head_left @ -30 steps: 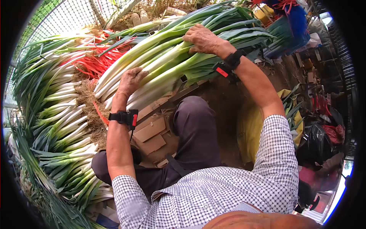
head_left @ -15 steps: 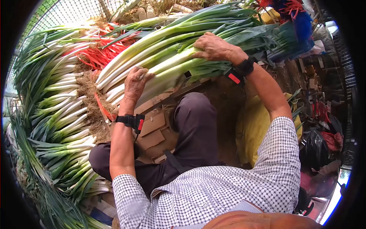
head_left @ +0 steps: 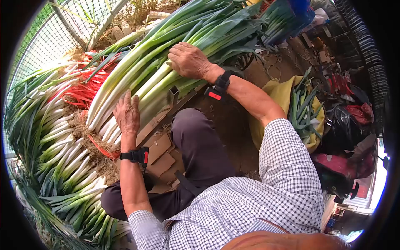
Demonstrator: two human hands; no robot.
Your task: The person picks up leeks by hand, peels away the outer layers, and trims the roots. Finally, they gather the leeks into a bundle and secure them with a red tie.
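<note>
A large pile of leeks (head_left: 146, 68) lies across in front of me, white root ends at the lower left and green leaves at the upper right. My left hand (head_left: 127, 114) rests on the white stalks near the roots, fingers stretched out and pointing up. Higher along the pile, my right hand (head_left: 188, 61) curls over the pale green part of a thick leek, its fingertips partly hidden behind the stalk. Both wrists wear black straps with a red-marked device.
Bundled leeks (head_left: 62, 137) line the left side, roots facing inward. Red plastic strips (head_left: 89, 85) lie behind them. A yellow sack (head_left: 266, 93) with leaves stands at the right, beside black bags (head_left: 341, 129). Cardboard pieces (head_left: 156, 154) lie by my knee.
The view has turned, shifting the pile leftward. My left hand's fingers have straightened from their grip on the stalks. My right hand has moved nearer to the white ends, still over the leeks.
</note>
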